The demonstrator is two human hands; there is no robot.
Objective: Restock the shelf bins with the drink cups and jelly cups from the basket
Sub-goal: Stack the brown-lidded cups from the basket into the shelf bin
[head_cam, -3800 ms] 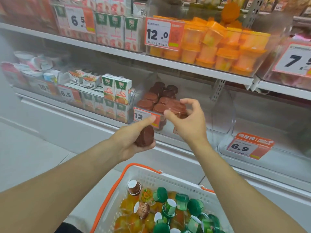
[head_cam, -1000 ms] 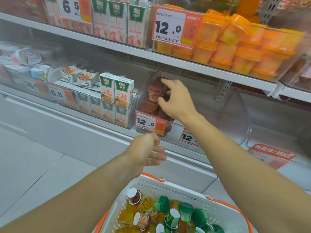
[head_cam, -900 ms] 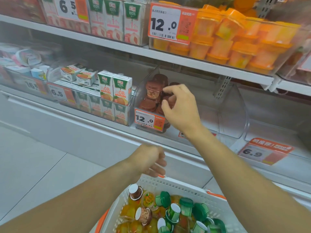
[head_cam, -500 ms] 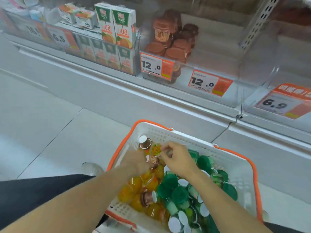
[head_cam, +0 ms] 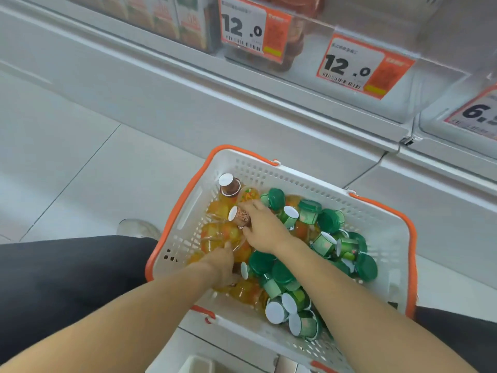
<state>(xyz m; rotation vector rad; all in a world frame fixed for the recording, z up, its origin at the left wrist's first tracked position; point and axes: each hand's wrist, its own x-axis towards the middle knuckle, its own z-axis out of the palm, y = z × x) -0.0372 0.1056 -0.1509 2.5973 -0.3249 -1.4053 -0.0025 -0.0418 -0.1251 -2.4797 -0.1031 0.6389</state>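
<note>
The white basket with an orange rim sits below me, full of green-lidded cups, orange jelly cups and brown drink cups. My right hand grips a brown drink cup lying on its side near the basket's far left. My left hand is pushed down among the jelly cups. Its fingers curl on another brown cup, whose white end shows beside the knuckles. A third brown cup stands in the far left corner. The clear shelf bin holding brown cups is at the top.
Juice cartons fill the bin to the left of the brown cups. Price tags reading 12.0 hang on the bin fronts. Grey floor tiles lie to the left. My dark-trousered leg and shoe are beside the basket.
Both hands came down from the shelf into the basket. My right hand has taken hold of a brown cup, and my left hand has sunk lower among the jelly cups. The view tilted downward.
</note>
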